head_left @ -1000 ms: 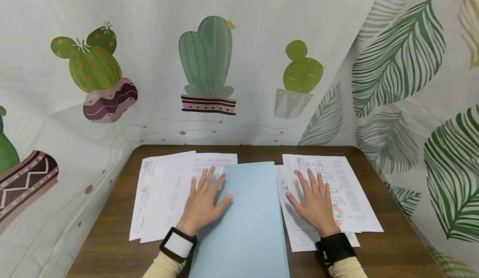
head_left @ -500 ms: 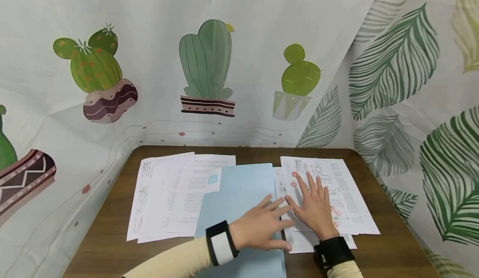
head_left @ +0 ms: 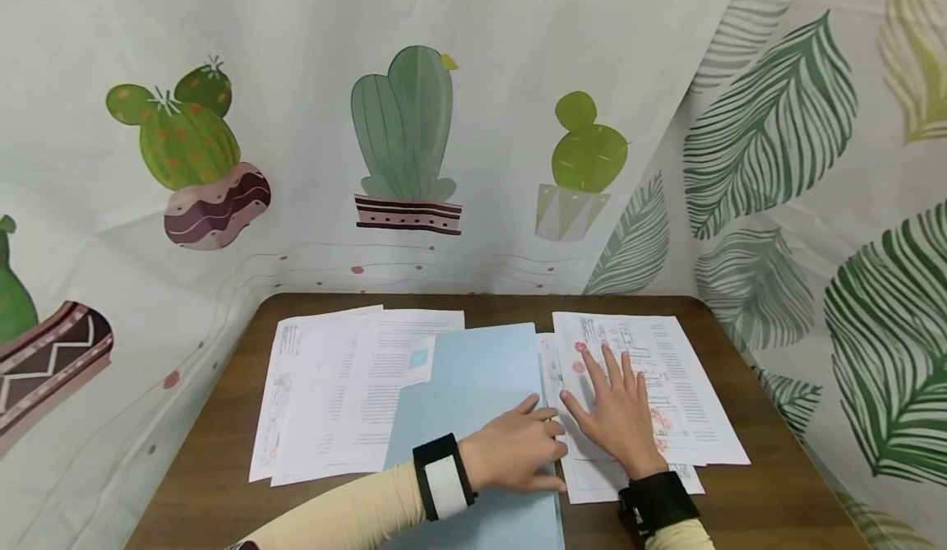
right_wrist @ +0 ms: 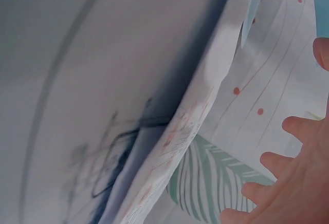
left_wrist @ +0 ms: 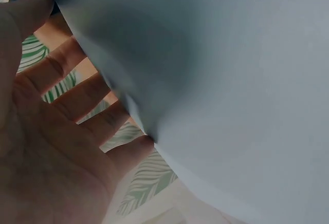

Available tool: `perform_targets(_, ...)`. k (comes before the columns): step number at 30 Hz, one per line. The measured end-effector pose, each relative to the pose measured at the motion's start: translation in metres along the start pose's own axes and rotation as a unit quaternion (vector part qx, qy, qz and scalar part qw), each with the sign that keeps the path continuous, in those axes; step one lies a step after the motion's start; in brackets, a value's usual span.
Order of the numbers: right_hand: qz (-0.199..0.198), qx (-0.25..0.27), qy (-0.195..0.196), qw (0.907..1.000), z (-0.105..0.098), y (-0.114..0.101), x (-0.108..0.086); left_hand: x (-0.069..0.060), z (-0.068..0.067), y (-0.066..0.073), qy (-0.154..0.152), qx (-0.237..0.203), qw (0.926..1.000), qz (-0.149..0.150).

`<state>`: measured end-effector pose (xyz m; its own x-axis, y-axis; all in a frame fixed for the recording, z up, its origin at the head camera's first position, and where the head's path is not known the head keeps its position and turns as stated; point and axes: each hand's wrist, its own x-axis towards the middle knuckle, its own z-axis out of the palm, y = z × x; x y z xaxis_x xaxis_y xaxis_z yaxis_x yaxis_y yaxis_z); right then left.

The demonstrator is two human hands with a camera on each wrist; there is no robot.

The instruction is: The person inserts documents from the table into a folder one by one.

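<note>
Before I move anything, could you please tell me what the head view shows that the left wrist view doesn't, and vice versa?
Only the head view: the left papers, the right papers, the wooden table and the label on the light blue folder.

Only the left wrist view: the palm side of the left grip, its fingertips seen close up at the folder's edge.

Both: the folder, the left grip, the leaf-patterned fabric and apparently the right grip, mostly hidden in the wrist view.
</note>
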<state>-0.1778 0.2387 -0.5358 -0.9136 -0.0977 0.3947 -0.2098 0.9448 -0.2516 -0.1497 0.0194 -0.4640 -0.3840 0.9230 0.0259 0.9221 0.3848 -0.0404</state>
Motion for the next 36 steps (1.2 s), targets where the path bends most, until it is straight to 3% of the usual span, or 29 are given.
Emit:
perform_targets(9, -0.067, 0.002, -0.001, 0.9978, -0.003, -0.025, -0.003, -0.016, -0.023, -0.006, 0.073, -0.021, 0.9971, -0.004)
perform_targets(15, -0.147, 0.017, -0.082, 0.9857, -0.003, -0.051, -0.015, -0.033, -0.042, -0.012, 0.137, -0.069, 0.9880, -0.017)
perform_targets(19, -0.156, 0.018, -0.157, 0.9750, 0.002, -0.060, -0.022, -0.050, -0.053, -0.017, 0.180, -0.104, 0.9778, -0.026)
perform_targets(23, -0.141, 0.032, -0.210, 0.9669, 0.005, -0.064, -0.024, -0.075, -0.065, -0.023, 0.253, -0.132, 0.9580, -0.027)
perform_targets(28, -0.124, 0.046, -0.230, 0.9642, 0.006, -0.068, -0.022, -0.120, -0.078, -0.032, 0.351, -0.147, 0.9234, -0.049)
perform_targets(33, -0.112, 0.050, -0.250, 0.9605, 0.005, -0.072, -0.022, -0.177, -0.086, -0.040, 0.403, -0.168, 0.8939, -0.100)
perform_targets(36, -0.108, 0.056, -0.252, 0.9601, 0.004, -0.073, -0.022, -0.211, -0.088, -0.047, 0.415, -0.164, 0.8845, -0.136)
